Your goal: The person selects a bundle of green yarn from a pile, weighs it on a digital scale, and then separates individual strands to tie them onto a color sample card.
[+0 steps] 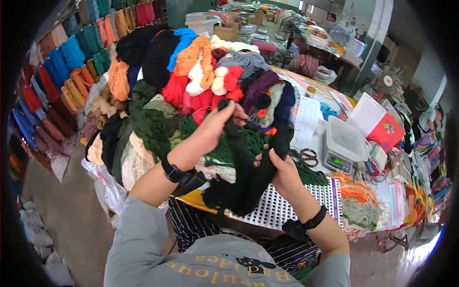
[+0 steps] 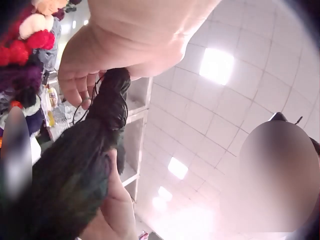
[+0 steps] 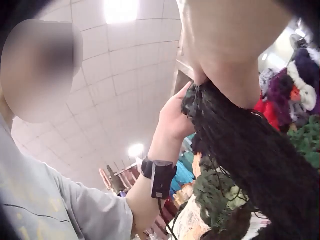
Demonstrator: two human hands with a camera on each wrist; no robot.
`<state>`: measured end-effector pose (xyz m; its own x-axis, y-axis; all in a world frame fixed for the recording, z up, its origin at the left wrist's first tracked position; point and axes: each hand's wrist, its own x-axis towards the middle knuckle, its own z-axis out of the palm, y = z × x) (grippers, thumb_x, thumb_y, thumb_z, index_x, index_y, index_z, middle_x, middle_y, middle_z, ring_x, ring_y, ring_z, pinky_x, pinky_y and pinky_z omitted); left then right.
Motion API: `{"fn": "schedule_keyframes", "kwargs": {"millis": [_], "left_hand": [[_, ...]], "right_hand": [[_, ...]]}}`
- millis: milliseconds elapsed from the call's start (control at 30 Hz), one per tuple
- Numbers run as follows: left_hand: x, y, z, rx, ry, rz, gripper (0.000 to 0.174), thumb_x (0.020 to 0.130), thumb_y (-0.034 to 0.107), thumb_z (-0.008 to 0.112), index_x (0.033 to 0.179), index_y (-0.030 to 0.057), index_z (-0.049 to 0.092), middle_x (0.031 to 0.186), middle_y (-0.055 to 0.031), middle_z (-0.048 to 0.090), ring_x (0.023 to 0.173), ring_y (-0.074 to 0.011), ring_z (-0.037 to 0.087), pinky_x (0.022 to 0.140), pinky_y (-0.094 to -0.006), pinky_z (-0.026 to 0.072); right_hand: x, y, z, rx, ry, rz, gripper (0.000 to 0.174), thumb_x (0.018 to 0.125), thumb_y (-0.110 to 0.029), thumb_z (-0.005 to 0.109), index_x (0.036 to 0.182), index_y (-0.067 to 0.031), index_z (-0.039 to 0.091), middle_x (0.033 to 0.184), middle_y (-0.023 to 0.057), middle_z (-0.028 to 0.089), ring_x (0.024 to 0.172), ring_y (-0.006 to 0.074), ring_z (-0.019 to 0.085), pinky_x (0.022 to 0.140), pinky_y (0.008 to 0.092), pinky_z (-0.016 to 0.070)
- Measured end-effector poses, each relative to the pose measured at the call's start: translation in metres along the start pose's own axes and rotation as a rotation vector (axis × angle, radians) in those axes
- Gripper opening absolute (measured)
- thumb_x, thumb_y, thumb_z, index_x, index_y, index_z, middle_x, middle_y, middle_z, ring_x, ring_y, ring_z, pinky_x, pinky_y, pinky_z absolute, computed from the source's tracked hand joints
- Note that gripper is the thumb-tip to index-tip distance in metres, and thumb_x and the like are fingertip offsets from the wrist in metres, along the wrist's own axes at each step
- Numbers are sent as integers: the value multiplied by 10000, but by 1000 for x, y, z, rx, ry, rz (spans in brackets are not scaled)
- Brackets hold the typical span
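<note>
- Currently the left hand [image 1: 214, 128] pinches the top end of the dark green skein [image 1: 245, 184]; the right hand [image 1: 283, 172] is wrapped round the other end.
- Skein hangs in a U between them, held up in front of the yarn pile [image 1: 191, 81].
- Looks mid-way: skein is off the pile, not on the scale [image 1: 340, 146], and not set down anywhere.

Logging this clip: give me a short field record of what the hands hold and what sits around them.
Left hand: grips the upper end of the dark green yarn bundle
Right hand: holds the same bundle on its other side
Bundle: hangs in a loop between both hands
Behind: pile of yarn in many colours
To the right: scale, scissors, red box
</note>
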<state>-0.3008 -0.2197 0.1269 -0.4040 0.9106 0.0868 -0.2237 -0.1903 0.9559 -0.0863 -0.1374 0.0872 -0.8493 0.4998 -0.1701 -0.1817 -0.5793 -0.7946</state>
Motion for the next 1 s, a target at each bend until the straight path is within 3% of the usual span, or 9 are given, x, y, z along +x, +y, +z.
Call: {"fn": "schedule_keyframes", "kwargs": {"millis": [133, 267, 333, 400, 467, 533, 600, 800, 1000], "left_hand": [[1, -15, -2, -236, -43, -106, 315, 943, 382, 455, 979, 81, 537, 923, -75, 607, 777, -150, 605, 650, -288, 474], [-14, -37, 25, 240, -146, -80, 351, 901, 332, 555, 1094, 43, 510, 966, -63, 572, 573, -74, 503, 500, -214, 408], [-28, -43, 48, 456, -203, 97, 432, 833, 268, 657, 1155, 36, 487, 1053, -50, 541, 596, -68, 502, 526, -211, 421], [-18, -71, 47, 679, -244, 614, 503, 781, 216, 710, 1196, 58, 474, 1133, -34, 503, 618, -64, 503, 540, -208, 425], [-23, -79, 46, 623, -220, 600, 451, 786, 217, 713, 1151, 71, 491, 1048, -40, 538, 613, -63, 506, 528, -211, 414], [-32, -68, 48, 496, -177, 118, 416, 799, 250, 706, 1113, 75, 497, 875, -34, 569, 602, -60, 505, 519, -218, 407], [-35, -67, 47, 493, -132, 102, 397, 804, 262, 702, 1088, 68, 503, 797, -24, 560, 595, -57, 502, 514, -220, 402], [-42, -74, 55, 648, -88, 232, 299, 794, 229, 703, 959, 34, 549, 689, -42, 547, 603, -89, 503, 544, -250, 413], [-53, -75, 62, 715, -129, 354, 227, 757, 123, 705, 878, -8, 565, 707, -96, 535, 630, -133, 504, 584, -269, 417]], "right_hand": [[-8, -1, -24, -34, 61, -67, 301, 873, -67, 526, 1155, -29, 429, 1091, 137, 575, 1005, 249, 573, 858, 389, 479], [-9, 3, -23, -117, 54, -128, 260, 855, -51, 548, 1101, -3, 479, 1025, 113, 599, 931, 195, 592, 812, 329, 485], [-7, 8, -31, -422, 60, -185, 240, 846, -74, 584, 1060, 3, 507, 964, 90, 606, 870, 160, 587, 766, 299, 483], [-9, 11, -34, -728, 66, -243, 227, 837, -97, 619, 1019, 10, 535, 903, 67, 613, 808, 124, 582, 720, 268, 480], [-14, 9, -31, -942, 98, -314, 227, 814, -138, 673, 954, 4, 565, 799, 30, 601, 715, 87, 551, 652, 241, 463], [-16, 7, -40, -1030, 84, -194, 297, 815, -137, 672, 1045, 2, 544, 878, 53, 601, 783, 94, 553, 692, 242, 467], [-18, 13, -43, -749, 82, -336, 399, 811, -129, 672, 1151, -7, 503, 1011, 84, 579, 866, 115, 549, 725, 252, 476], [-33, -9, -26, -1003, 21, -422, 491, 768, -48, 651, 1225, -44, 474, 1154, 91, 522, 932, 163, 546, 744, 274, 490], [-29, -3, -37, -959, 70, -347, 373, 736, -17, 615, 1103, -41, 555, 908, 33, 550, 728, 99, 528, 652, 239, 465]]}}
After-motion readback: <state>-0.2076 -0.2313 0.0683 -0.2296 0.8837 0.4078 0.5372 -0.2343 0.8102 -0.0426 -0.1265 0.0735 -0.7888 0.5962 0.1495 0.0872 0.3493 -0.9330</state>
